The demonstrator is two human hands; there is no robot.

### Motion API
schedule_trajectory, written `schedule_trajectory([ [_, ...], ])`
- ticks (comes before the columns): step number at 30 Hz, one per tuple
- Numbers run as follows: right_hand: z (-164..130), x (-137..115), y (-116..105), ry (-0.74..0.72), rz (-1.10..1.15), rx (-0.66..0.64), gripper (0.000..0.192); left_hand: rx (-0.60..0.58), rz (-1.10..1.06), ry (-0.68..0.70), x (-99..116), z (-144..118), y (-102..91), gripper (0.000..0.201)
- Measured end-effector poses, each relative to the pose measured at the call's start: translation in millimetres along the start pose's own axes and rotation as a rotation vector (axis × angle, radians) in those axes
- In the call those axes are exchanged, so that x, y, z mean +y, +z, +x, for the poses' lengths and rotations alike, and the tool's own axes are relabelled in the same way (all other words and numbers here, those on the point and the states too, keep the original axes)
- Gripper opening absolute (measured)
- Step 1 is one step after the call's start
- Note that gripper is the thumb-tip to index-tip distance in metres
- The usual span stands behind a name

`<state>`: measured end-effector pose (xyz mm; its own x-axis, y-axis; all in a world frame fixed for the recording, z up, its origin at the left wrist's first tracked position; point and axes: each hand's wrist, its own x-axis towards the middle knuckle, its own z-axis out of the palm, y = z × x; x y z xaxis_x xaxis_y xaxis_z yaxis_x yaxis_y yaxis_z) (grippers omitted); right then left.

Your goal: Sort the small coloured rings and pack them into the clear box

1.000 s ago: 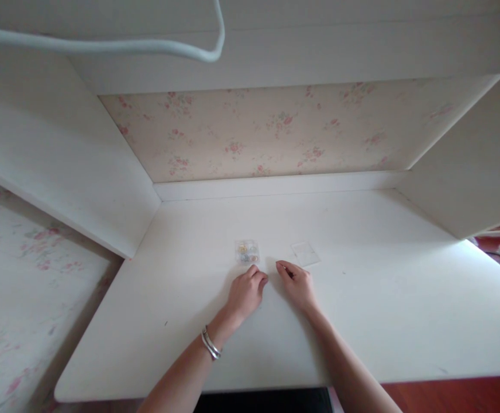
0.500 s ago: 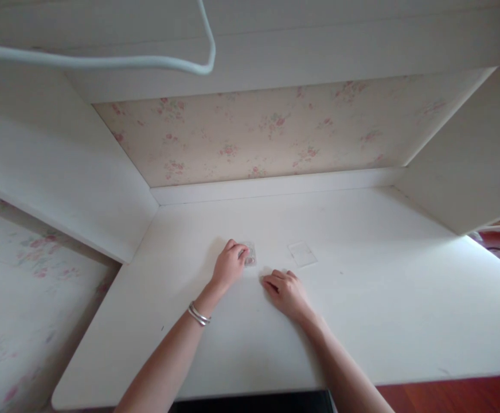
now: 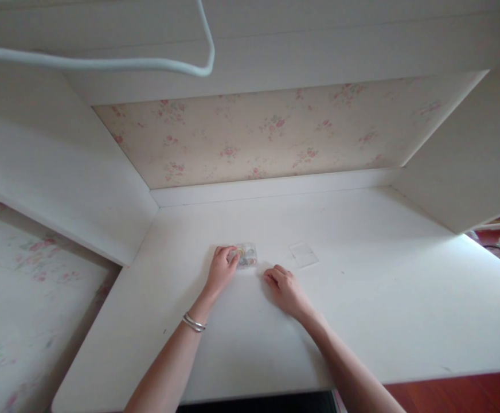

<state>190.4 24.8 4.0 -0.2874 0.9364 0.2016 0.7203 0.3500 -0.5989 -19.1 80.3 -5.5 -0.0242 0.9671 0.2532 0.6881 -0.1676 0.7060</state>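
Note:
A small clear plastic compartment box (image 3: 250, 254) with several little items in its sections sits on the white desk. My left hand (image 3: 222, 268) has its thumb and fingers closed on the left end of this box. To the right, my right hand (image 3: 285, 291) rests low over the desk with its fingers curled and pressed together. Whatever is between those fingertips, if anything, is too small to make out. Beyond the right hand, a clear flat lid (image 3: 304, 254) lies apart from the box.
The white desk (image 3: 405, 287) runs between a left side panel (image 3: 82, 172) and a right side panel (image 3: 460, 155). A white bent tube (image 3: 147, 64) hangs across the upper left. Floral wallpaper (image 3: 267, 135) covers the back. A dark object (image 3: 258, 402) shows at the front edge.
My left hand has slid left from over the box to its left end, so more of the compartments show. The right hand has barely moved.

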Motion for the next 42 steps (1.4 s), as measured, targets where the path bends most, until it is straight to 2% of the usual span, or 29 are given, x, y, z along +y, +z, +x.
schedule_trajectory([
  [3, 21, -7, -1, 0.016, 0.084, 0.11, 0.026, -0.023, -0.024, -0.022, -4, -6, 1.0, 0.029],
  [6, 49, -15, 2, 0.004, 0.057, 0.175, 0.026, -0.056, -0.066, -0.037, -4, -7, 1.5, 0.031],
  [9, 73, -19, 8, 0.008, -0.031, 0.127, 0.025, -0.073, -0.101, -0.071, -5, -7, 1.5, 0.032],
  [12, 81, -17, 12, 0.032, -0.103, 0.052, 0.025, -0.074, -0.108, -0.071, -7, -7, 1.0, 0.033],
  [17, 61, -3, -5, 0.116, -0.116, 0.176, 0.028, -0.09, -0.111, -0.065, -10, -10, -2.2, 0.033],
  [20, 40, 11, -24, 0.19, -0.244, 0.226, 0.027, -0.093, -0.122, -0.058, -10, -13, -5.3, 0.032],
  [22, 25, 21, -35, 0.267, -0.382, 0.209, 0.033, -0.103, -0.135, -0.051, -9, -16, -7.4, 0.032],
  [25, 7, 36, -42, 0.4, -0.521, 0.125, 0.054, -0.124, -0.151, -0.038, -7, -24, -10.1, 0.032],
  [27, 0, 43, -44, 0.443, -0.548, 0.062, 0.053, -0.126, -0.153, -0.026, -5, -31, -11.5, 0.032],
  [30, -5, 43, -45, 0.42, -0.547, 0.022, 0.043, -0.123, -0.145, -0.001, -2, -43, -13.7, 0.032],
  [34, -8, 28, -50, 0.375, -0.477, 0.022, 0.035, -0.126, -0.152, 0.029, 2, -58, -17.2, 0.032],
  [36, -10, 20, -53, 0.435, -0.424, 0.064, 0.036, -0.117, -0.151, 0.022, 2, -65, -19.1, 0.031],
  [38, -12, 13, -53, 0.508, -0.321, 0.161, 0.035, -0.104, -0.144, 0.014, 3, -70, -21.0, 0.031],
  [40, -15, 7, -48, 0.565, -0.066, 0.286, 0.031, -0.115, -0.146, 0.034, 3, -74, -23.0, 0.034],
  [42, -18, -1, -36, 0.614, 0.338, 0.396, 0.028, -0.125, -0.142, 0.084, 3, -76, -25.0, 0.041],
])
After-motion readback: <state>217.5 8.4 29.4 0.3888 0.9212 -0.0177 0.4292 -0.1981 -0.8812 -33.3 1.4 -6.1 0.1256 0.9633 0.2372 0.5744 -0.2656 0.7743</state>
